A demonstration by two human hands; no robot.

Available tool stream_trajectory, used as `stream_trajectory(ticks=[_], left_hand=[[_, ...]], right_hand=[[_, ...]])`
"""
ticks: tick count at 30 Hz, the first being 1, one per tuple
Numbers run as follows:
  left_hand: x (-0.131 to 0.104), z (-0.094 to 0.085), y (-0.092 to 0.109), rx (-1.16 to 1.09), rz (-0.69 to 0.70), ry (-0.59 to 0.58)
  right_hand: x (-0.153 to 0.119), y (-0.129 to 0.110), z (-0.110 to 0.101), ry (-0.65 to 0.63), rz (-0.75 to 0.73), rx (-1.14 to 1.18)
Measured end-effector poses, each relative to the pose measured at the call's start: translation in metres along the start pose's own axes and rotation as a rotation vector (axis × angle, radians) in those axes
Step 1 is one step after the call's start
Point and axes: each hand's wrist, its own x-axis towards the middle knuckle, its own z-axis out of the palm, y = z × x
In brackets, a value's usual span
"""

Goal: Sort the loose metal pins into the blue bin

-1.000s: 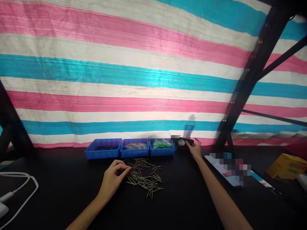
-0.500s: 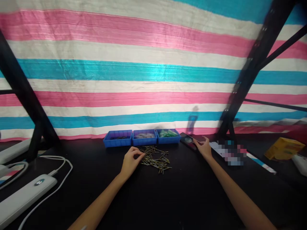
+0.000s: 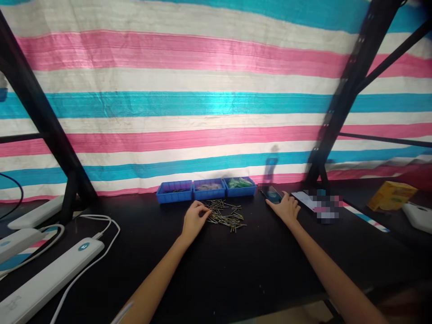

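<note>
A loose pile of thin gold-and-grey metal rods (image 3: 227, 218), like screws or drill bits, lies on the black tabletop (image 3: 202, 279). At the pile's left edge my left hand (image 3: 195, 221) is closed in a pinch; what is between its fingertips is too small to make out. My right hand (image 3: 286, 209) is open, thumb and fingers apart, beside the near right edge of a dark phone (image 3: 272, 195) that lies flat. Whether the fingertips touch the phone, I cannot tell.
Behind the pile stand three blue bins in a row: one with dark pieces (image 3: 174, 196), one with pale bags (image 3: 208, 192), one with green bags (image 3: 239, 190). White power strips (image 3: 57, 279) and a white cable (image 3: 110, 243) lie left. A yellow packet (image 3: 391, 196) stands right.
The view has shifted, so most things on the table appear displaced. My right hand's fingers have spread from their hold at the phone's edge. My left hand stays pinched at the pile.
</note>
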Motion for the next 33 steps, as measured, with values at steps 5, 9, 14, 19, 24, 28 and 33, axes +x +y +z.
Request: stream_trajectory(ticks=[5,9,14,19,24,28,33], left_hand=[[0.0,-0.001,0.008,0.107,0.0,0.011],[-0.002,0.001,0.026,0.172,0.081,-0.083],[0.002,0.008,0.031,0.22,0.109,-0.16],[0.013,0.02,0.021,0.256,0.096,-0.179],[0.032,0.034,0.015,0.262,0.109,-0.213],[0.04,0.039,0.015,0.236,0.141,-0.243],[0.032,0.041,0.017,0.217,0.151,-0.25]], right_hand=[[-0.022,-0.021,-0.014,0.136,-0.215,0.101],[-0.046,-0.052,-0.025,-0.085,-0.631,0.284],[-0.067,-0.09,-0.022,-0.256,-0.719,0.39],[-0.065,-0.104,-0.008,-0.371,-0.669,0.389],[-0.06,-0.111,-0.002,-0.402,-0.737,0.472],[-0.059,-0.118,-0.002,-0.427,-0.787,0.483],[-0.058,-0.115,-0.003,-0.448,-0.762,0.541]])
